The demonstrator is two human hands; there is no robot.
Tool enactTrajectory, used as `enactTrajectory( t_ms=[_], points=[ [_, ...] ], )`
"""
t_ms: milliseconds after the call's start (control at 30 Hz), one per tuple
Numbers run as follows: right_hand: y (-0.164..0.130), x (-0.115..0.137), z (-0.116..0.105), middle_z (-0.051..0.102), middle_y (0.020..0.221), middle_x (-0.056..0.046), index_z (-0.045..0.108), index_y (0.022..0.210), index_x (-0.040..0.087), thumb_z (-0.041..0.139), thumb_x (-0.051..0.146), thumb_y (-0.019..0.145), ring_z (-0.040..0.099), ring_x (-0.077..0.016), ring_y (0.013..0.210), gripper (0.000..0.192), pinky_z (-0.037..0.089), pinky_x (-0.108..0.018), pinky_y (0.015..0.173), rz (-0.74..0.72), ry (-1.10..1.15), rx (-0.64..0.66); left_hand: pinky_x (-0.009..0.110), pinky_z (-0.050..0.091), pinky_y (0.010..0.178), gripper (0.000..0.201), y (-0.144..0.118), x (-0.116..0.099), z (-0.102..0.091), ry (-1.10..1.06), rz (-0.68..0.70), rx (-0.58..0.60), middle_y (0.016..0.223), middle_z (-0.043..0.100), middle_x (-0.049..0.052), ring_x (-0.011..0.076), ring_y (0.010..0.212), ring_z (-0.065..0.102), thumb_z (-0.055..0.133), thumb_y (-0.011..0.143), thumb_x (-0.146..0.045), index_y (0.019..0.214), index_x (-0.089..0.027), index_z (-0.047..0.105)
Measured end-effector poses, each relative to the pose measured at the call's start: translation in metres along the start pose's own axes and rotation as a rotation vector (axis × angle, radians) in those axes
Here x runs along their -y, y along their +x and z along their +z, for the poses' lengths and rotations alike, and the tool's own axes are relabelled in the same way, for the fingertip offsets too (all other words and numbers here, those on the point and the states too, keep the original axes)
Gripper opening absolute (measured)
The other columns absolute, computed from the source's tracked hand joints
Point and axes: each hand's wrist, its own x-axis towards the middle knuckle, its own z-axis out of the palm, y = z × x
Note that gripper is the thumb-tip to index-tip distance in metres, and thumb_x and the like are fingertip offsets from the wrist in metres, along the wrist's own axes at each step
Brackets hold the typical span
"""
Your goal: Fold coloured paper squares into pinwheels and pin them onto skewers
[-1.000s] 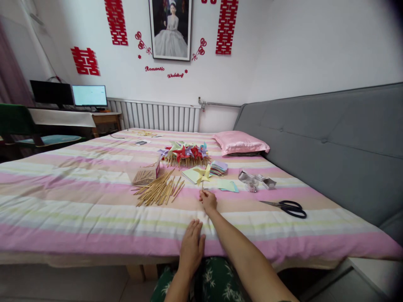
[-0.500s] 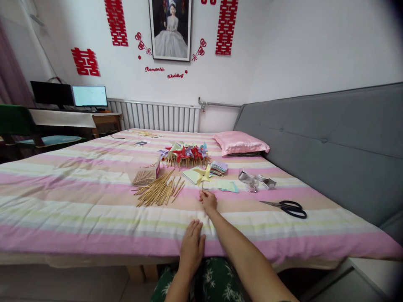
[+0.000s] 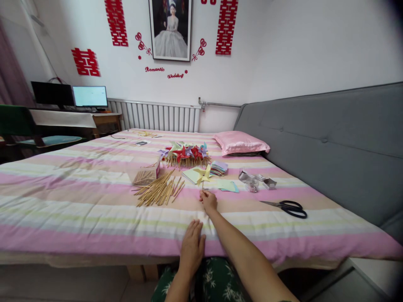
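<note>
My right hand [image 3: 208, 201] pinches the stick of a pale yellow paper pinwheel [image 3: 203, 174], whose blades stand up just beyond the fingers. My left hand [image 3: 191, 243] lies flat at the bed's front edge, fingers stretched out, holding nothing. Left of the right hand is a loose pile of wooden sticks [image 3: 159, 188]. Behind the pinwheel lie a pale green paper pad [image 3: 189, 175] and a stack of coloured paper [image 3: 218, 168]. More pale green and blue sheets [image 3: 229, 186] rest to its right. A cluster of finished pinwheels [image 3: 184, 154] sits farther back.
A clear box with sticks [image 3: 145, 176] stands beside the pile. To the right are black-handled scissors [image 3: 291, 208], a small clear container [image 3: 251, 187] and an opened little box [image 3: 270, 183]. A pink pillow [image 3: 241, 142] lies near the grey headboard [image 3: 330, 147]. A phone [image 3: 141, 143] rests farther back.
</note>
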Motion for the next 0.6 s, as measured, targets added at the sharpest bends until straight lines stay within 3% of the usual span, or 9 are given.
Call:
enactTrajectory(
  t_ms=[600],
  points=[
    [0.0005,-0.0003,0.0009,0.06,0.112,-0.007,0.056,0.113,0.016,0.054,0.034,0.089,0.061,-0.0197,0.093,0.03,0.053,-0.038,0.079,-0.01,0.021,0.001,0.049,0.045,0.099,0.037,0.0003,0.0001,0.0004,-0.025,-0.006,-0.016,0.125,0.061,0.013,0.0269,0.122,0.051,0.045,0.085,-0.02,0.12,-0.017,0.058]
  ],
)
